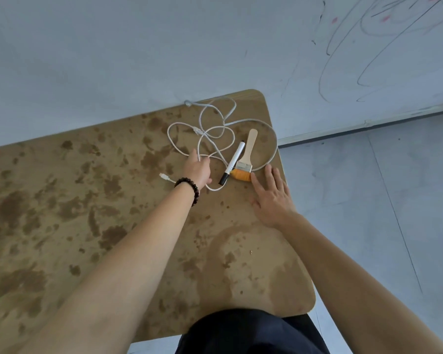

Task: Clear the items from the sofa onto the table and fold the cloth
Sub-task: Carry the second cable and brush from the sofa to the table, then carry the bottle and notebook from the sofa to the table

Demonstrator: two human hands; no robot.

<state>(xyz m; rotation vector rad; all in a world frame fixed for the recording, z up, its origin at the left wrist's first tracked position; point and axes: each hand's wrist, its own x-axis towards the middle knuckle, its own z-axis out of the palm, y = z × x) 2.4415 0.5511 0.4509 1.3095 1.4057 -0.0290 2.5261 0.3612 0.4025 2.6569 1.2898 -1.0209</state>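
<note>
Now my right hand (271, 198) lies flat on the brown table (87, 200) with its fingers straight. One fingertip touches the orange hairs of the brush (246, 159) at 11 o'clock. The pen (234, 162) lies just beside the brush, at its 9 o'clock. My left hand (198, 171) is on the white cable (225, 129), whose loops spread toward 12 o'clock. I cannot tell if those fingers grip it.

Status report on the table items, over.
Left hand on white cable, grip unclear. Right hand open, flat on table beside paintbrush. Marker beside paintbrush. Sofa, cloth out of view.
</note>
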